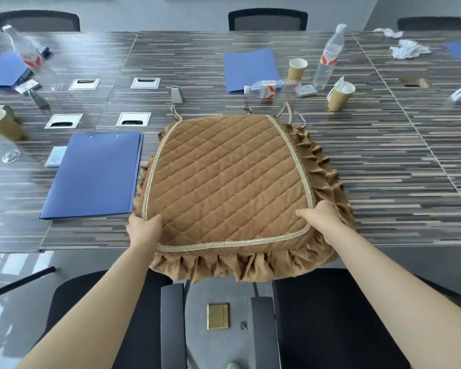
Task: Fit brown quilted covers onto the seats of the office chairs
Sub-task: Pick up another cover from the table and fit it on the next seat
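Both hands, left hand (pixel 145 227) and right hand (pixel 321 215), pinch the brown quilted cover (pixel 224 177) at its near corners, overhanging the table's (pixel 383 182) near edge. Recommend lifting level, ruffle clear, toward the right chair seat (pixel 330 315).

No legible text, numbers or brand names anywhere in the head view.

Upright bottle (pixel 328 58) on the counter (pixel 383 161): red-and-white label, print too small and blurred to read.

Lying bottle (pixel 264 89): same red-and-white label, lettering unreadable.

Tilted bottle (pixel 27 51) at far left: red-and-white label, motion-blurred, nothing readable.

Paper cups (pixel 297 68): plain brown, no visible print.

Blue folder (pixel 96 174): plain cover, no title or marking readable.

Small white packet (pixel 307 90) beside the bottles: faint marking, not legible.
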`<control>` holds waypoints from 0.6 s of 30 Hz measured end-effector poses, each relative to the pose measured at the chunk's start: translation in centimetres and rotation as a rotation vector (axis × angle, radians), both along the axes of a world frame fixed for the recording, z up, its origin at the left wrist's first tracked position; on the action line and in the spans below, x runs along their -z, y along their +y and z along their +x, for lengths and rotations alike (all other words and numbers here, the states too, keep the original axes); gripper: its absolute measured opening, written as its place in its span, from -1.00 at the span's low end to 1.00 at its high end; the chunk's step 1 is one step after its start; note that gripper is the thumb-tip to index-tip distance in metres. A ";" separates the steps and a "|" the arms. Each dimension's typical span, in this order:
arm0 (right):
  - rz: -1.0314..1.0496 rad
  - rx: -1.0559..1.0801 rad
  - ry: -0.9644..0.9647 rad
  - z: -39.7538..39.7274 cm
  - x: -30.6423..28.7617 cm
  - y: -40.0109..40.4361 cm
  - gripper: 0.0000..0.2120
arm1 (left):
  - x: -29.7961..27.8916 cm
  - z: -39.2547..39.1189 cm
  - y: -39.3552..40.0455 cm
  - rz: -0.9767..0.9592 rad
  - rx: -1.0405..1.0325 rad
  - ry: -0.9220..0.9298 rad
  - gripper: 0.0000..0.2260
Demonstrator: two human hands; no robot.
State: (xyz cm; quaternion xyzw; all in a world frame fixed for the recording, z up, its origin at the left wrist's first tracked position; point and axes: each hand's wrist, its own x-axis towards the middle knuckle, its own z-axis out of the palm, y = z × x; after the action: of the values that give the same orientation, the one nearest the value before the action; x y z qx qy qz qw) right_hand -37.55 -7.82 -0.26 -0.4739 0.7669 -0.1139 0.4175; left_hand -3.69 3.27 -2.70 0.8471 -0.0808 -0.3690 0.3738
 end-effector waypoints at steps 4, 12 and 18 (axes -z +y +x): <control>0.000 0.079 -0.087 -0.1 -0.3 -0.3 -0.54 | -0.7 0.9 -0.3 -0.061 -0.035 0.000 -0.32; 0.042 0.278 -0.448 -0.7 -2.3 -1.5 -0.78 | -3.1 1.4 0.4 -0.199 -0.070 0.040 -0.50; -0.039 0.283 -0.499 -0.3 -4.8 1.2 -0.66 | -6.2 1.2 3.4 -0.299 -0.053 0.003 -0.57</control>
State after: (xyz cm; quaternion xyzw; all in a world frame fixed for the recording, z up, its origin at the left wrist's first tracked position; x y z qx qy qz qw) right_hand -37.85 -6.64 4.58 -0.3272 0.6966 -0.2988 0.5643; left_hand -2.44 6.70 3.48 0.7832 -0.1118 -0.3442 0.5056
